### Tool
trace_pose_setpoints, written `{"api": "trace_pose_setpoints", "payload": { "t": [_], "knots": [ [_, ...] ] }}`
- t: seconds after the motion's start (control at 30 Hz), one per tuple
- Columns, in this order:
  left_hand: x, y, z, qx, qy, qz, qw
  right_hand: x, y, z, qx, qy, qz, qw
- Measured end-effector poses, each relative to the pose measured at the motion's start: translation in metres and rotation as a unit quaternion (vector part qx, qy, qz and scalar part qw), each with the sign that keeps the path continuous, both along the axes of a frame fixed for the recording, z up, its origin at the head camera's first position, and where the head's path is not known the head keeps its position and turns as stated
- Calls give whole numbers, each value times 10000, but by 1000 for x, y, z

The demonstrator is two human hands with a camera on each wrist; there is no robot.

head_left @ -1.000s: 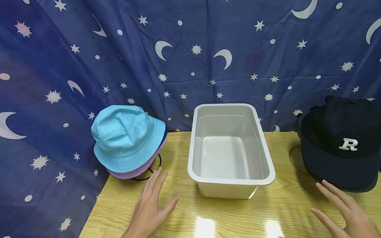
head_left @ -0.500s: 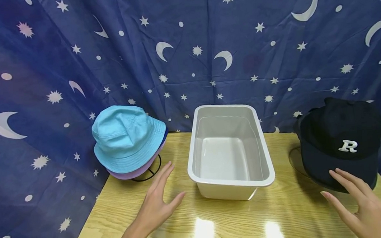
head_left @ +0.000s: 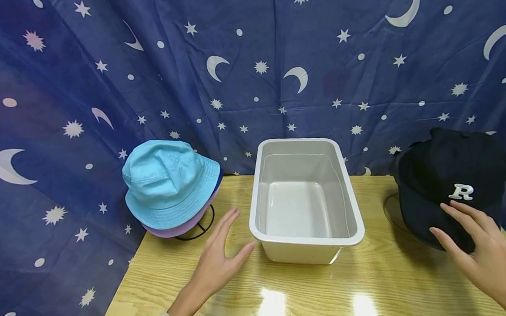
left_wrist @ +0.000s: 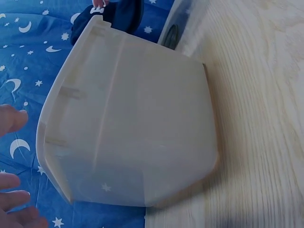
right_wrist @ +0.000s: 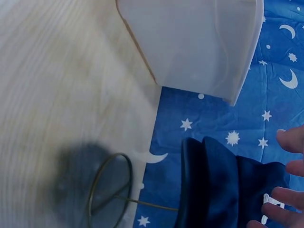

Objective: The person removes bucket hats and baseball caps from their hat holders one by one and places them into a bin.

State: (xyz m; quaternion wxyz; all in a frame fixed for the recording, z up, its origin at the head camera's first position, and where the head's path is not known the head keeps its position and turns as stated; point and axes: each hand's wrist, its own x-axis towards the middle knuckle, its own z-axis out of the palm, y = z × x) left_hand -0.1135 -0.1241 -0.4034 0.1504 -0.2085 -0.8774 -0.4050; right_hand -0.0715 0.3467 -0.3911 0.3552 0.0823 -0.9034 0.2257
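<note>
My left hand point(head_left: 217, 267) is held over the table with its fingers straight and thumb spread, near the bin's left front corner. Nothing is in it. The grey-white plastic bin point(head_left: 302, 243) stands mid-table. A light-blue bucket hat point(head_left: 168, 184) tops a stack at the left, a purple brim point(head_left: 179, 229) showing beneath. Over at the right, my right hand point(head_left: 483, 251) reaches in front of a black baseball cap point(head_left: 446, 167) with a white letter R, partly covering its brim. Its fingers are spread; whether they touch the cap cannot be told.
A wire stand point(right_wrist: 128, 164) with a round base supports the cap. Another dark wire ring point(head_left: 205, 232) shows under the bucket hats. A blue curtain point(head_left: 249, 82) with moons and stars hangs behind the wooden table point(head_left: 243, 301).
My right hand has moved forward and to the right, up to the cap's brim. My left hand has shifted forward and right, closer to the bin. The hats and bin stay put.
</note>
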Motion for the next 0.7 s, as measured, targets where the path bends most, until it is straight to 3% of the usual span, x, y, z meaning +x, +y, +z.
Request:
{"api": "trace_pose_setpoints", "payload": {
  "t": [0.47, 0.7],
  "knots": [
    [-9, 10, 1, 320, -485, 44, 9983, -22, 5, 26, 158, 279, 88, 9994],
    [-12, 17, 2, 462, -628, 23, 9970, -33, 8, 43, 403, 690, -5, 9968]
  ]
}}
